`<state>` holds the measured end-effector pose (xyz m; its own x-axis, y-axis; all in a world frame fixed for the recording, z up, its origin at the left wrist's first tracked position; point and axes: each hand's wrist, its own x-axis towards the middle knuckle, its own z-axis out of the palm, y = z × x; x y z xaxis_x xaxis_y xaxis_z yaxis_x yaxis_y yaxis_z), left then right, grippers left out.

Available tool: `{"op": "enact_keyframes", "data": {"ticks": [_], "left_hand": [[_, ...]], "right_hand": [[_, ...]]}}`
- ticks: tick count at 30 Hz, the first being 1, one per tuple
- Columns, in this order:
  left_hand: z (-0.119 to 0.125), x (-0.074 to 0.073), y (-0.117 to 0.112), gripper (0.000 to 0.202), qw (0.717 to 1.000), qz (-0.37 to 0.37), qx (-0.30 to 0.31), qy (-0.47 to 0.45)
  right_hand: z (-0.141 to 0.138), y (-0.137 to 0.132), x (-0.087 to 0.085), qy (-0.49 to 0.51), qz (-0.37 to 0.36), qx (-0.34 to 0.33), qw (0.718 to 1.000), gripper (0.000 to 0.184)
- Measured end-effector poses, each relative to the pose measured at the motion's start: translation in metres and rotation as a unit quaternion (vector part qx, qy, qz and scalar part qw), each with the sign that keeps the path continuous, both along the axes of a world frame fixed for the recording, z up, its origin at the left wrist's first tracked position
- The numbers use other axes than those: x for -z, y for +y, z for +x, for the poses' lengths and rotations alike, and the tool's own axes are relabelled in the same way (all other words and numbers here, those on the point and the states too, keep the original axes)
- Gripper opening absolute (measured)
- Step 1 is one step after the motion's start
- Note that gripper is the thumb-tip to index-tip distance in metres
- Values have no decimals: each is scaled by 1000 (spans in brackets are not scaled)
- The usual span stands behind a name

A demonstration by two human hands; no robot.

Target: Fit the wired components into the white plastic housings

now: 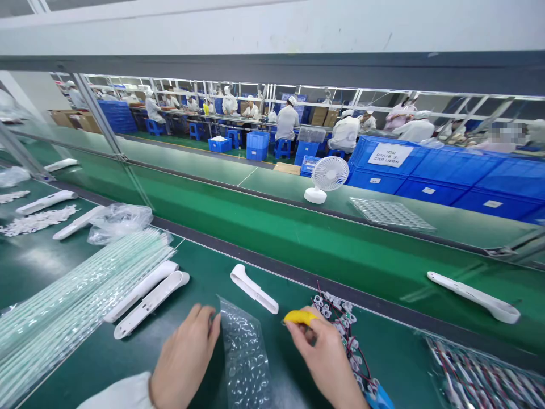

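Note:
My left hand (187,352) hovers over the green bench with its fingers curled together. Its thumb is beside the edge of a clear, dimpled plastic sheet or bag (246,355); what the fingers hold, if anything, is hidden. My right hand (321,349) is closed in a pinch, and a yellow cover (300,317) sits over its index finger. A tiny shiny bit shows at the fingertips, too small to name. A white curved plastic housing (254,289) lies between and beyond the hands. Small clear parts with dark red wires (351,341) lie beside my right hand.
At left lie two white housings (151,304), a bundle of pale green strips (85,301) and crumpled plastic bags (121,221). At right are another housing (474,295) and a tray of wired parts (481,372). A small fan (330,173) stands beyond; people work in the background.

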<state>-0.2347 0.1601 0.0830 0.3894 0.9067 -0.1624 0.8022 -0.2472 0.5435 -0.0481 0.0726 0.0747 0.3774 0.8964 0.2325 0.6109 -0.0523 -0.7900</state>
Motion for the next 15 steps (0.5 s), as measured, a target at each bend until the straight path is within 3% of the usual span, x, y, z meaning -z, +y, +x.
{"op": "enact_keyframes", "data": {"ticks": [1, 2, 4, 7, 9, 11, 15], "left_hand": [[9, -6, 6, 30, 990, 111, 61, 65], [21, -10, 13, 30, 980, 150, 102, 77], [48, -13, 24, 35, 968, 168, 178, 62], [81, -14, 41, 20, 963, 144, 230, 10], [89, -19, 52, 13, 969, 131, 207, -35], [90, -28, 64, 7, 979, 108, 147, -89], [80, -33, 68, 29, 981, -36, 35, -185]], "right_hand": [[4, -3, -4, -6, 13, 4, 1000, 22], [6, -6, -7, -13, 21, 8, 1000, 23], [5, -12, -14, -31, 30, 15, 999, 23], [2, -20, -20, -64, 39, 27, 997, 20], [5, -24, -23, -83, 50, 45, 994, 20], [13, -27, -25, -91, 54, 65, 992, 18], [28, -27, -19, -74, 3, 108, 991, 22]]}}
